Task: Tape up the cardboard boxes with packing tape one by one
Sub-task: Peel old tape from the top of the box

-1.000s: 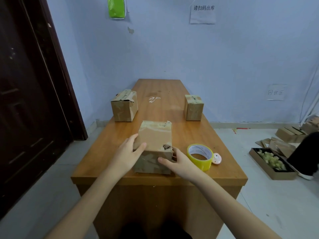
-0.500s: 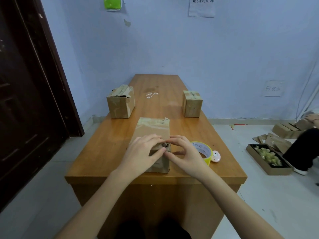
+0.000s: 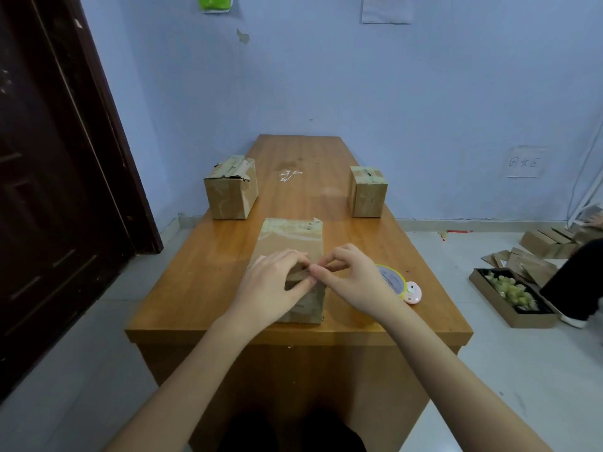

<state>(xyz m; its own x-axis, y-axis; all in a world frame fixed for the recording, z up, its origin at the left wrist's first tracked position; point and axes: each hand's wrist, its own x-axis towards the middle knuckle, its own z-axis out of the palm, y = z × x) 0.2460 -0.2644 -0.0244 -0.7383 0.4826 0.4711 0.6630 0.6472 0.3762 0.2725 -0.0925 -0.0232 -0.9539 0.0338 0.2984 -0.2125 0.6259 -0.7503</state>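
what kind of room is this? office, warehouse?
Probably a small packing or stockroom, not an office: taped cardboard boxes on a bare wooden table, a tape roll nearby, flattened cartons on the floor, and paper notices on the wall.

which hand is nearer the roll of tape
Right. The right hand sits just beside the tape roll, partly covering it, fingers pinching at the near box. The left hand rests on that box, farther from the roll.
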